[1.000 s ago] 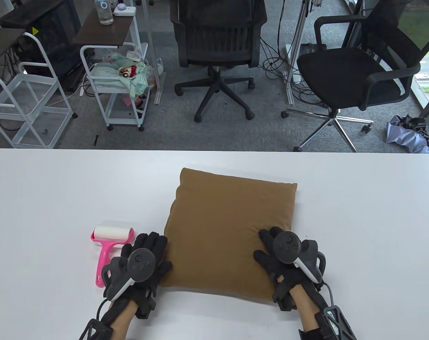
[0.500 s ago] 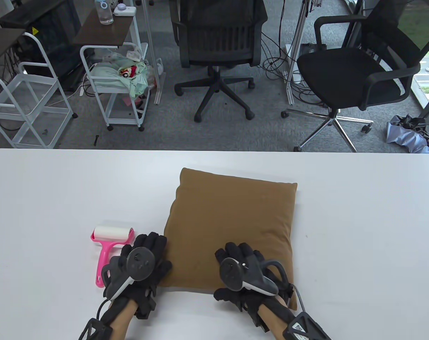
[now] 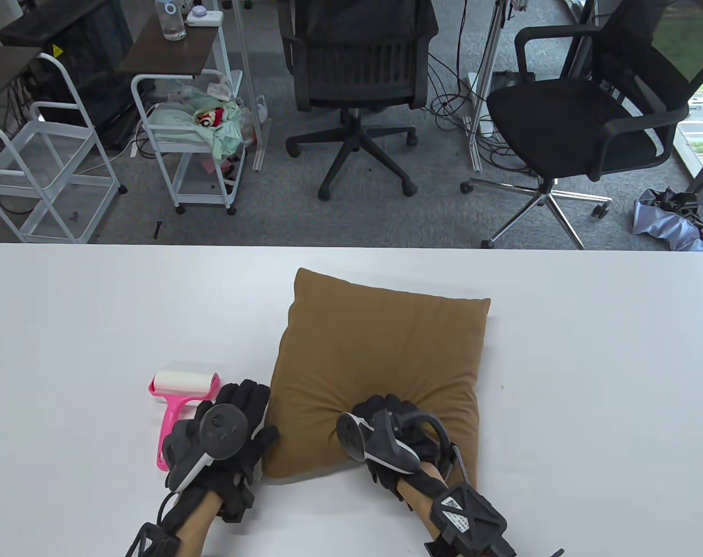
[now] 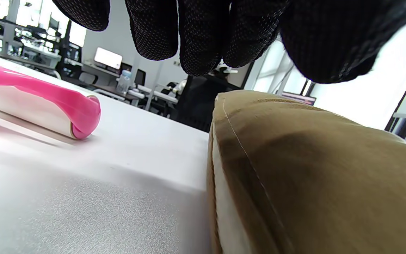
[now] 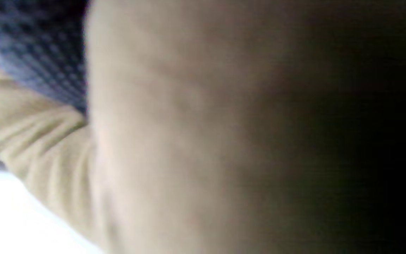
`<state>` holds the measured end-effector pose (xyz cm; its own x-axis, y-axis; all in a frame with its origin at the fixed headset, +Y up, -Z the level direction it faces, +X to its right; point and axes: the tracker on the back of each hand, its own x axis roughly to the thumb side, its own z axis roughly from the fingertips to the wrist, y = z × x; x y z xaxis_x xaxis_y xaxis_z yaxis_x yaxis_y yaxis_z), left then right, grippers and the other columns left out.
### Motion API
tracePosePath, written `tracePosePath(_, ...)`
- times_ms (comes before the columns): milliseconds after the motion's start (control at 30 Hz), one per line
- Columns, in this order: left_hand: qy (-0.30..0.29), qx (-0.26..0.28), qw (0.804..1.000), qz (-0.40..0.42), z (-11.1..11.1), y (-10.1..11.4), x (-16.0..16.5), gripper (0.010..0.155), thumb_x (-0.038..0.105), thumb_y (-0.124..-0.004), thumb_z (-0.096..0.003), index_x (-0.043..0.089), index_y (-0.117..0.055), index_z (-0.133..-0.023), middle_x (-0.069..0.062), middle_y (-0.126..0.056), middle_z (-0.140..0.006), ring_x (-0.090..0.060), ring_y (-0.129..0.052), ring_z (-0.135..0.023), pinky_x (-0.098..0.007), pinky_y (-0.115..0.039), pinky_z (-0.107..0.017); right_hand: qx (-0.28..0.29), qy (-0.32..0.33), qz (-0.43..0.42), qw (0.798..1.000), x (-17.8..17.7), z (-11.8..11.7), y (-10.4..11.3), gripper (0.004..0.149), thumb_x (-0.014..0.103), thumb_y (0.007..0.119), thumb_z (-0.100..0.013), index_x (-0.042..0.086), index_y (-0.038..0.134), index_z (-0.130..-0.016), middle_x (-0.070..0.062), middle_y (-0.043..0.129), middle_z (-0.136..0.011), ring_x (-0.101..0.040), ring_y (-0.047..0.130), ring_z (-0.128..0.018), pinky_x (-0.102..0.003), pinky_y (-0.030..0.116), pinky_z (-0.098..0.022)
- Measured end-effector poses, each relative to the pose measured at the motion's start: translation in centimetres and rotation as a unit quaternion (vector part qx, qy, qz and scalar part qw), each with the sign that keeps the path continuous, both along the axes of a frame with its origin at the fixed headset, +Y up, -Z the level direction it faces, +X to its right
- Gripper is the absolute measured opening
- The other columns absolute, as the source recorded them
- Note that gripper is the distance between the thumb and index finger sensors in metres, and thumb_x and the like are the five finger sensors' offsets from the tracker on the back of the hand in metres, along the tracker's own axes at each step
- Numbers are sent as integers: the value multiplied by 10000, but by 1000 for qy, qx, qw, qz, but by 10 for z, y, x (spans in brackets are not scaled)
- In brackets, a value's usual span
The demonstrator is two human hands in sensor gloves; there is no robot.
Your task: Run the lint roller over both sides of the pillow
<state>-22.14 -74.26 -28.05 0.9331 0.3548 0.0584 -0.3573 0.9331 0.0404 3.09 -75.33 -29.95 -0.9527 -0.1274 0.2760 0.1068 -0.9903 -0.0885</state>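
A brown square pillow (image 3: 380, 360) lies flat on the white table (image 3: 589, 377). My right hand (image 3: 386, 415) grips the pillow's near edge at the middle, and the fabric bunches around the fingers. The right wrist view is blurred and filled by the pillow cloth (image 5: 174, 141). My left hand (image 3: 241, 415) rests on the table by the pillow's near left corner, fingers spread. In the left wrist view its fingertips (image 4: 199, 38) hang above the pillow's side seam (image 4: 294, 169). A pink lint roller (image 3: 177, 400) with a white roll lies just left of the left hand; it also shows in the left wrist view (image 4: 37, 102).
Beyond the table's far edge stand two black office chairs (image 3: 357, 75) and white wire carts (image 3: 194, 133) on grey carpet.
My right hand moved from the pillow's near right corner leftward to the middle of its near edge, turned on its side and took hold of the fabric. The left hand barely moved.
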Motion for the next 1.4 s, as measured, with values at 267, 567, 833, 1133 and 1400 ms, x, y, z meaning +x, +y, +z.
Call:
tracePosePath(267, -11, 13, 1000, -2, 2, 2, 4, 739, 561, -780, -325, 363, -606, -1015, 42, -636, -1153, -295, -597, -1118, -636, -492, -759, 107, -6, 10, 994, 56, 4, 45, 413, 404, 1008, -314, 405, 767, -649, 151, 929, -543, -126, 963, -426, -409, 905, -387)
tracePosePath(567, -36, 6, 999, -21, 0, -2, 17, 738, 559, -781, -327, 365, -602, -1016, 45, -630, -1155, -293, -590, -1120, -635, -491, -760, 200, -88, 33, 975, 148, -13, 89, 411, 402, 1008, -309, 421, 767, -641, 160, 922, -560, -122, 961, -470, -417, 893, -433)
tracePosePath(833, -43, 6, 999, -24, 1, -4, 20, 737, 557, -781, -327, 365, -603, -1016, 47, -631, -1155, -292, -591, -1120, -636, -492, -759, 221, -127, 82, 963, 199, -43, 94, 412, 406, 1008, -303, 431, 764, -634, 169, 920, -564, -116, 961, -489, -420, 887, -457)
tracePosePath(1133, -53, -6, 998, -33, 0, -9, 25, 735, 557, -780, -329, 366, -601, -1016, 48, -627, -1155, -291, -587, -1120, -634, -490, -761, 73, -190, 146, 968, 244, -75, 16, 488, 437, 989, -273, 459, 730, -686, 193, 895, -689, -121, 945, -645, -436, 836, -586)
tracePosePath(1400, -62, -7, 997, -34, 0, -11, 31, 740, 556, -780, -330, 366, -591, -1020, 48, -618, -1159, -291, -578, -1123, -635, -485, -762, -1, -214, 104, 971, 259, -63, 1, 657, 479, 925, -283, 459, 591, -849, 189, 753, -925, -148, 819, -859, -463, 734, -702)
